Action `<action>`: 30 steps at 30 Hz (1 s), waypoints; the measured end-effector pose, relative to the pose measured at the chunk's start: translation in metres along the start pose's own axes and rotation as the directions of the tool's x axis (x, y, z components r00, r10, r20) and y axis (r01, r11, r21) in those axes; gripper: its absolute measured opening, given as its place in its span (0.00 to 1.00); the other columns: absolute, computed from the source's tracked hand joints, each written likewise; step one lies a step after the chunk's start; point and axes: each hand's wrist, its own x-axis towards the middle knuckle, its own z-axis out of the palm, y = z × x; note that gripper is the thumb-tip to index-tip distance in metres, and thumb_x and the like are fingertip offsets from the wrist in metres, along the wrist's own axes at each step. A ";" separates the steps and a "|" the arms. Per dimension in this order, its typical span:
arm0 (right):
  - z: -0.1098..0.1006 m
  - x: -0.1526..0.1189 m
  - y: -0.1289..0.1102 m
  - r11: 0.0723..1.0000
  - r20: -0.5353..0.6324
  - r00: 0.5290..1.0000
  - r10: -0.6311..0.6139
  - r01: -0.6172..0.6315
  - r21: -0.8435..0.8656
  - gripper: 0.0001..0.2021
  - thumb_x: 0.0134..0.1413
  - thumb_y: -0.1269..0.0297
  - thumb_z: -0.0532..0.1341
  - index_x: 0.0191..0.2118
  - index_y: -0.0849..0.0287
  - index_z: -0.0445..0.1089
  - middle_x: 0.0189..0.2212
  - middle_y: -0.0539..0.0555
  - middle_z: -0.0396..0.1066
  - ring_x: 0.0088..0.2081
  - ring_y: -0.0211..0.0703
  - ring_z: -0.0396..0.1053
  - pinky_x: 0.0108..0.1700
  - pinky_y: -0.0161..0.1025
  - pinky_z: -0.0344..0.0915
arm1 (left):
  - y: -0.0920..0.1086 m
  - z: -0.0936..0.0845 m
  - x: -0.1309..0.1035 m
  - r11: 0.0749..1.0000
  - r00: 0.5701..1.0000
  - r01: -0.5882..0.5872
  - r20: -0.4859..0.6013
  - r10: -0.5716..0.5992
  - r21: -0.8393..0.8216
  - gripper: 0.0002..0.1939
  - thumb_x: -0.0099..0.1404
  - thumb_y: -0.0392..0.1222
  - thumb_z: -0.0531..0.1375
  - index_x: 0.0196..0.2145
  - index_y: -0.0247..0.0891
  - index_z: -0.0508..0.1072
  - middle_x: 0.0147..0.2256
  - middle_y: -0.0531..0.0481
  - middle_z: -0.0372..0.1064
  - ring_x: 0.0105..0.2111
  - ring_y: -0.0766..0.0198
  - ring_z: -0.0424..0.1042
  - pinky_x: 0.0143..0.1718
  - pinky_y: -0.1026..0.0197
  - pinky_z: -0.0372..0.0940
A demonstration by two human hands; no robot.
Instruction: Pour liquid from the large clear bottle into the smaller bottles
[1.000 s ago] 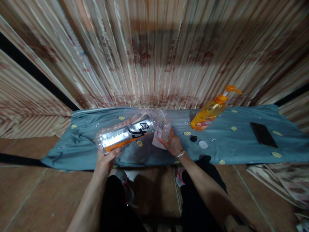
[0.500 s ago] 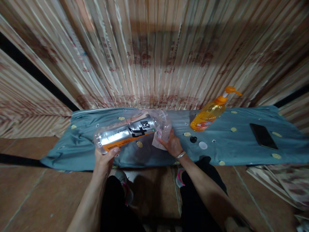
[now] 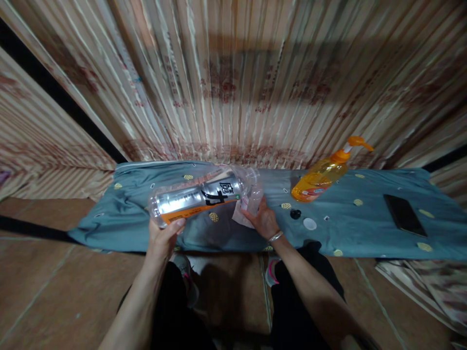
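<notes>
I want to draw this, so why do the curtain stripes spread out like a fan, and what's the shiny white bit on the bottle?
Head view: the wide lens bends the curtain stripes outward; the white streak on the clear bottle, held by the left hand and right hand, is glare; a dark shadow falls below the blue cloth.

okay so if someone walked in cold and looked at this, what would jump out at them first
A big clear plastic bottle held sideways over the blue cloth, the left hand at its base and the right hand at its neck. Next, the orange pump bottle to the right, with a black phone beyond.
</notes>
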 end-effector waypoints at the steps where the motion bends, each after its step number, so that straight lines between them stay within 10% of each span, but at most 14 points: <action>1: -0.001 0.000 -0.001 1.000 -0.003 1.000 0.001 -0.001 -0.001 0.39 0.59 0.52 0.66 0.68 0.67 0.54 0.49 0.71 0.79 0.47 0.60 0.80 0.49 0.52 0.77 | 0.000 0.001 0.000 1.000 1.000 0.000 -0.002 0.000 -0.007 0.23 0.37 0.40 0.75 0.33 0.37 0.75 0.21 0.55 0.65 0.17 0.72 0.56 0.15 0.69 0.49; 30: -0.009 -0.004 -0.011 0.999 0.021 0.999 0.033 -0.034 0.034 0.37 0.59 0.57 0.67 0.66 0.68 0.53 0.51 0.72 0.77 0.52 0.59 0.78 0.53 0.48 0.74 | -0.004 -0.001 0.002 0.997 0.996 -0.066 -0.065 0.064 -0.036 0.19 0.37 0.40 0.74 0.27 0.35 0.72 0.18 0.57 0.60 0.15 0.74 0.52 0.14 0.69 0.47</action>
